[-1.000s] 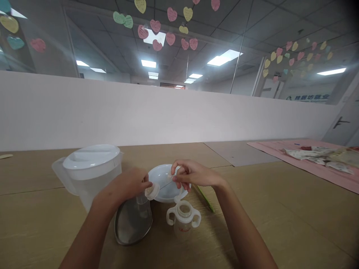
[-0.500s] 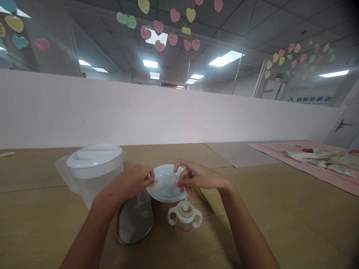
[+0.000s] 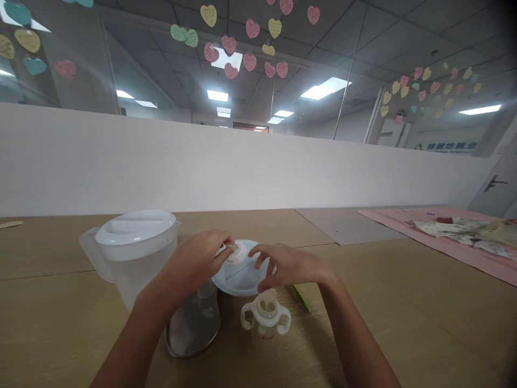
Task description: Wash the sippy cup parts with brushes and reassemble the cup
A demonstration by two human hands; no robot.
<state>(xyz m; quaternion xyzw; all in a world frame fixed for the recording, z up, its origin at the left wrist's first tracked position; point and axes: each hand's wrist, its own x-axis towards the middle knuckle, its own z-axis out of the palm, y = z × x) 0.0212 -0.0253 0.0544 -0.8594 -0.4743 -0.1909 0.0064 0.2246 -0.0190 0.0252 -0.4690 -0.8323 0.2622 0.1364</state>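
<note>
Above the white bowl (image 3: 246,277), my left hand (image 3: 208,253) pinches a small white ring-like cap (image 3: 237,253). My right hand (image 3: 286,265) is just right of it, over the bowl's right side, its fingers curved and apart with nothing seen between them. Below the right fingers stands a clear bottle (image 3: 265,323) with two white handles; a pale translucent piece (image 3: 267,295) shows at its mouth, near my right fingertips. A thin dark line lies in the bowl. Whether the right thumb touches the pale piece is unclear.
A lidded translucent pitcher (image 3: 139,248) stands at the left. In front of it are a grey metal tray (image 3: 194,328) and a clear cup (image 3: 207,293). A green stick (image 3: 302,299) lies right of the bowl. A pink cloth (image 3: 388,223) with crumpled packets is at far right.
My left hand has moved right and up with the white cap, now tilted over the bowl. The right fingers have spread, and the white stem above the bottle's mouth is no longer visible.
</note>
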